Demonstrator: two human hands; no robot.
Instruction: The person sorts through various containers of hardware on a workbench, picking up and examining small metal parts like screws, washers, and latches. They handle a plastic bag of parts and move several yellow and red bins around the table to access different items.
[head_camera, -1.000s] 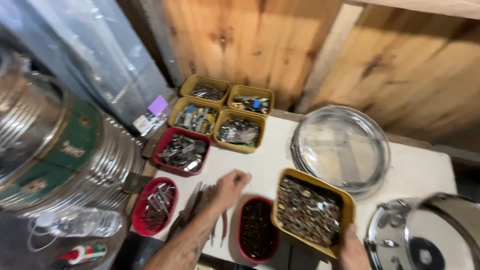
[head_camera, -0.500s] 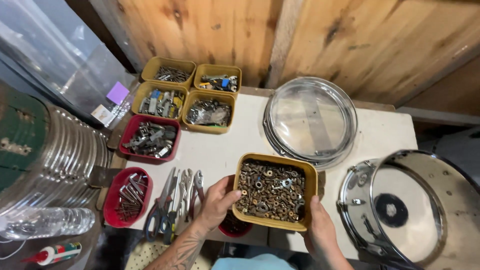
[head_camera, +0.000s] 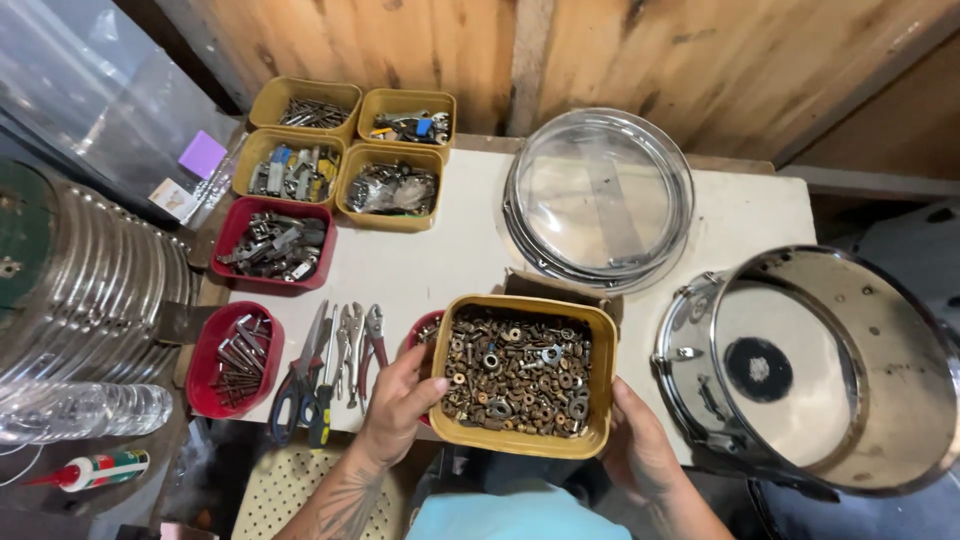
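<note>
Both my hands hold a yellow rectangular tub (head_camera: 523, 443) full of rusty nuts, washers and bolts (head_camera: 517, 372), at the near edge of a white table (head_camera: 440, 270). My left hand (head_camera: 398, 405) grips the tub's left side, thumb on its rim. On the tub's lower right corner sits my right hand (head_camera: 633, 447). A red tub (head_camera: 422, 330) is mostly hidden under the yellow one.
Pliers and cutters (head_camera: 330, 365) lie left of the tub. Two red tubs (head_camera: 235, 360) and four yellow tubs (head_camera: 390, 185) of metal parts stand at the left and back. A stack of drum hoops (head_camera: 598, 200) lies behind; a chrome drum shell (head_camera: 810, 370) stands at the right.
My left hand left the tools and took the yellow tub's left side. The tub has come nearer to me, over the red tub. The view has shifted left and down.
</note>
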